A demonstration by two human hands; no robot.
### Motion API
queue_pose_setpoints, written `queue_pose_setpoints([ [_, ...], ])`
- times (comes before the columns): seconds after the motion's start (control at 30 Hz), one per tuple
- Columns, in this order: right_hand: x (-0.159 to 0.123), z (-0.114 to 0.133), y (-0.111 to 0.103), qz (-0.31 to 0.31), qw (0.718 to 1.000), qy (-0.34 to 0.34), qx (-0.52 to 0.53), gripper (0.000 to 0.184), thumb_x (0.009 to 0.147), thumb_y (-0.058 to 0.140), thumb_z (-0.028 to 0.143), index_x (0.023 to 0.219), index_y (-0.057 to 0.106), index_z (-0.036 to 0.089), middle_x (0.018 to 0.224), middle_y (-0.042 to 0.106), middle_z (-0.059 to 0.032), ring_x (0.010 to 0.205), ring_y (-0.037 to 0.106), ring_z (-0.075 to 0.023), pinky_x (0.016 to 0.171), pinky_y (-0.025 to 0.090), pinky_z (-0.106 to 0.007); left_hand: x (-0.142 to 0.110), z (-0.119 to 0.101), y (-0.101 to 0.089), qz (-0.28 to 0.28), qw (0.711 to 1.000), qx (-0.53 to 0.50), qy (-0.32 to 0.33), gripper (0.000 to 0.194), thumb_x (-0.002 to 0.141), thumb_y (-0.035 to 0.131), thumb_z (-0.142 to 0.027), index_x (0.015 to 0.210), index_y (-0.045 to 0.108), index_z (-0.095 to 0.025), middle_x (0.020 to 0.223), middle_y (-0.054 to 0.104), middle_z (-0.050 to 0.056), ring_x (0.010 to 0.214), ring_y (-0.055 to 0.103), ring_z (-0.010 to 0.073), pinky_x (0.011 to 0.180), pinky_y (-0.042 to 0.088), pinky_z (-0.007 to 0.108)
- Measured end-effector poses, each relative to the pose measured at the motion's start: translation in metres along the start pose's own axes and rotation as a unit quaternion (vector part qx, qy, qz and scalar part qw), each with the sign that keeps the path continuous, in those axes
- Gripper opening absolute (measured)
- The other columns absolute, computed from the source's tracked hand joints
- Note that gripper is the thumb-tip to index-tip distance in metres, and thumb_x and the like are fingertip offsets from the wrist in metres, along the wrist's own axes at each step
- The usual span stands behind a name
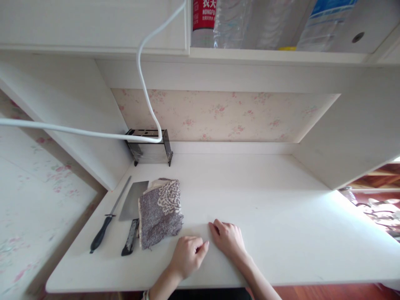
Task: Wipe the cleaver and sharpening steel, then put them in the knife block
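My left hand [188, 255] rests on the white tabletop [268, 225] near its front edge, fingers curled in, with nothing seen in it. Just right of it lies my right hand [229, 238], also loosely closed and apart from the left. A folded grey-brown towel [159, 216] with a pale pattern is nearest to my left hand. Partly beneath the towel is a cleaver, its broad blade [133, 202] pointing away and its dark handle [130, 239] towards me. Further left lies a honing steel [105, 223] with a black handle.
A black-framed holder with clear sides [151, 152] stands at the back left. A white cable [145, 89] hangs across the upper left view. Overhead, a shelf [275, 57] holds plastic bottles [231, 23]. White side panels [350, 125] flank the table.
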State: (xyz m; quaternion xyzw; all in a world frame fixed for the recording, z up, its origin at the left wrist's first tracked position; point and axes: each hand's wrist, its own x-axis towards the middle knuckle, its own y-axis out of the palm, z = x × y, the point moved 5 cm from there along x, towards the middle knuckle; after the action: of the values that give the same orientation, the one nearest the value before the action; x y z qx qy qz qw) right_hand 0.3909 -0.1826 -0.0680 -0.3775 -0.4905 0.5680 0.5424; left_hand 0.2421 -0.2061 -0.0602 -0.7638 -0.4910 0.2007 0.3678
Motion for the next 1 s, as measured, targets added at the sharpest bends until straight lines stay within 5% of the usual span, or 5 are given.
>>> queue_pose_setpoints([
  [0.2,0.001,-0.004,-0.006,-0.010,0.999,0.043,0.016,0.038,0.097,0.032,0.037,0.073,0.058,0.022,0.068,0.066,0.0009,0.064,0.061,-0.0129,0.058,0.030,-0.025,0.000,-0.002,-0.002,-0.003,1.000,-0.001,0.006,0.042,0.093,0.038,-0.034,0.056,0.029,-0.017,0.050,0.039,-0.003,0.050,0.038,0.0091,0.053,0.019,0.028],
  [0.3,0.005,-0.002,-0.010,-0.039,0.999,0.031,0.009,0.033,0.096,0.033,0.037,0.093,0.063,0.023,0.095,0.069,-0.0039,0.095,0.060,-0.0180,0.083,0.037,-0.030,0.001,-0.001,-0.002,-0.005,1.000,0.003,0.011,0.042,0.093,0.038,-0.034,0.055,0.029,-0.017,0.049,0.039,-0.003,0.049,0.038,0.0090,0.053,0.019,0.028],
  [0.37,0.008,0.000,-0.008,-0.049,0.999,0.017,-0.009,0.036,0.095,0.034,0.040,0.118,0.058,0.025,0.126,0.058,-0.0072,0.121,0.047,-0.0238,0.102,0.028,-0.041,0.003,0.000,-0.002,-0.006,1.000,0.008,0.013,0.043,0.093,0.038,-0.035,0.055,0.029,-0.017,0.049,0.041,-0.002,0.049,0.039,0.0089,0.053,0.019,0.028],
  [0.47,0.013,0.001,0.001,-0.024,0.999,0.020,-0.035,0.049,0.095,0.029,0.046,0.138,0.042,0.027,0.148,0.035,-0.0070,0.139,0.023,-0.0280,0.110,0.010,-0.053,0.008,0.000,-0.001,-0.007,0.999,0.022,0.022,0.042,0.093,0.037,-0.034,0.056,0.032,-0.017,0.050,0.046,-0.002,0.049,0.041,0.0092,0.053,0.020,0.028],
  [1.0,0.019,0.002,0.009,0.051,0.996,0.051,-0.050,0.055,0.095,0.017,0.050,0.146,0.027,0.030,0.155,0.014,-0.0042,0.143,0.007,-0.0264,0.110,-0.001,-0.056,0.018,0.001,0.004,-0.028,0.996,0.089,0.001,0.040,0.093,0.038,-0.034,0.057,0.047,-0.019,0.054,0.058,0.001,0.051,0.051,0.0126,0.053,0.020,0.030],
])
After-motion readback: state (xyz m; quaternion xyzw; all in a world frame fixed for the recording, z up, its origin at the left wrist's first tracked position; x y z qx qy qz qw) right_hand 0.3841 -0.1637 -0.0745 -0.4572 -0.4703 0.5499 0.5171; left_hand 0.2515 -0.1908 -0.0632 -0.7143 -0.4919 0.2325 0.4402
